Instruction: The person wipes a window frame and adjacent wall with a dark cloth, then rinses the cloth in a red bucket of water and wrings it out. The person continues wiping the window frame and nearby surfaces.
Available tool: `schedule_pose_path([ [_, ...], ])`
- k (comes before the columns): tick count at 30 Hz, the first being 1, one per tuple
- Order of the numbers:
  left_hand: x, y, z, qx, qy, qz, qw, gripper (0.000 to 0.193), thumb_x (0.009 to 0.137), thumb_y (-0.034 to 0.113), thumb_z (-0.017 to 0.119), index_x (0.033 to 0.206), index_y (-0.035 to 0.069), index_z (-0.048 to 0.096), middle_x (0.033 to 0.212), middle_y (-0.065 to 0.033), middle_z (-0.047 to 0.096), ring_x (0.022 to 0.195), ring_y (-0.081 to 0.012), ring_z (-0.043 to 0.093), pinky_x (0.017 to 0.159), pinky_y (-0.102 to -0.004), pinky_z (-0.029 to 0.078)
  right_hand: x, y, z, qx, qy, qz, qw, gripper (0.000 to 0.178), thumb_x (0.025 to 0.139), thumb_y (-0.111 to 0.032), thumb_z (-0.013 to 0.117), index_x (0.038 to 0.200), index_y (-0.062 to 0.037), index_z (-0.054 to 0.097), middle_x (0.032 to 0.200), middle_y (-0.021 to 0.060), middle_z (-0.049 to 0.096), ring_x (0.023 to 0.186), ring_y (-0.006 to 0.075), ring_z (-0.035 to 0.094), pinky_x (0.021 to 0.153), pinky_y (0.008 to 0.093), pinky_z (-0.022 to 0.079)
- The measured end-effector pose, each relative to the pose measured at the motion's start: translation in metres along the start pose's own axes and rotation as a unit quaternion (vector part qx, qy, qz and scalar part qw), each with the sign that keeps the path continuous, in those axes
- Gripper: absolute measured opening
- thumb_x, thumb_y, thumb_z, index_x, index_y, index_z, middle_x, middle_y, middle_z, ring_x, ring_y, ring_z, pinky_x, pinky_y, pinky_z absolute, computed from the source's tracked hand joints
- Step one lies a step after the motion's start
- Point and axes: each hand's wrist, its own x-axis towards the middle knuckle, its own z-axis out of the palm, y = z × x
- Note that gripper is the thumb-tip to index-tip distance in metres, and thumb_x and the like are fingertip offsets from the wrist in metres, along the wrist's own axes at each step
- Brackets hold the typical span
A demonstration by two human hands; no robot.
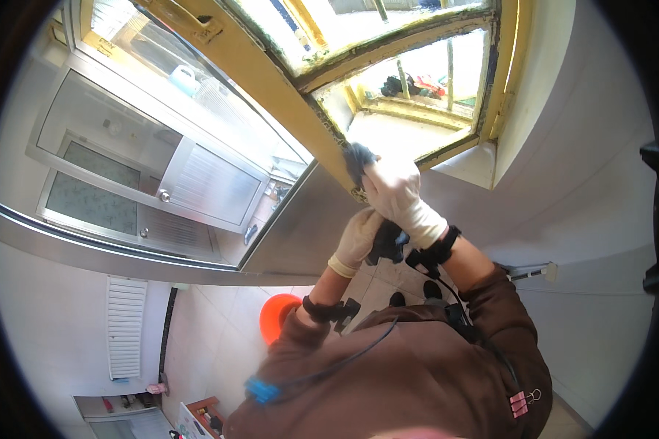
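Both my hands wear white gloves. My right hand is closed on a dark grey cloth and presses it to the lower corner of a yellow window sash. Just below and to its left, my left hand is closed around a dark, bunched cloth, which hangs beneath the right wrist. Whether the two dark pieces are one cloth cannot be told. The sash stands swung open, its yellow paint worn, with glass panes between its bars.
An orange-red basin sits on the tiled floor at my left. Metal-framed glass panels and a door fill the left side. Farther down are a white radiator and an open box of small items. A wall stands close on my right.
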Motion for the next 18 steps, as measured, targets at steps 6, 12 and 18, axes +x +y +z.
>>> schedule_pose_path([
  [6,-0.006,-0.039,0.007,0.026,-0.004,-0.016,1.0,0.039,0.106,0.032,0.047,0.107,-0.003,0.064,0.098,-0.0058,0.065,0.09,-0.0112,0.058,0.079,-0.028,0.048,-0.013,0.001,-0.006,0.014,-0.016,0.024,0.999,0.021,0.076,-0.01,0.068,0.095,-0.005,0.065,0.075,0.0103,0.061,0.067,0.0289,0.062,0.062,0.0409,0.05],
  [12,0.003,-0.023,0.001,-0.082,0.027,0.054,0.995,0.042,0.108,0.034,0.046,0.103,-0.003,0.064,0.092,-0.0001,0.063,0.084,-0.0078,0.053,0.074,-0.0263,0.045,-0.002,0.006,0.007,0.0,0.001,0.042,0.999,0.011,0.075,-0.01,0.067,0.084,-0.0091,0.062,0.071,0.0095,0.059,0.065,0.0299,0.062,0.06,0.0411,0.05],
  [18,-0.012,-0.041,0.02,0.064,-0.002,-0.079,0.995,0.038,0.104,0.036,0.052,0.105,0.0,0.065,0.083,-0.0015,0.063,0.069,-0.0096,0.056,0.06,-0.0255,0.047,-0.072,0.03,-0.015,-0.031,-0.143,0.174,0.974,0.025,0.078,-0.006,0.066,0.103,-0.0051,0.069,0.079,0.0174,0.064,0.068,0.0356,0.064,0.063,0.0434,0.052],
])
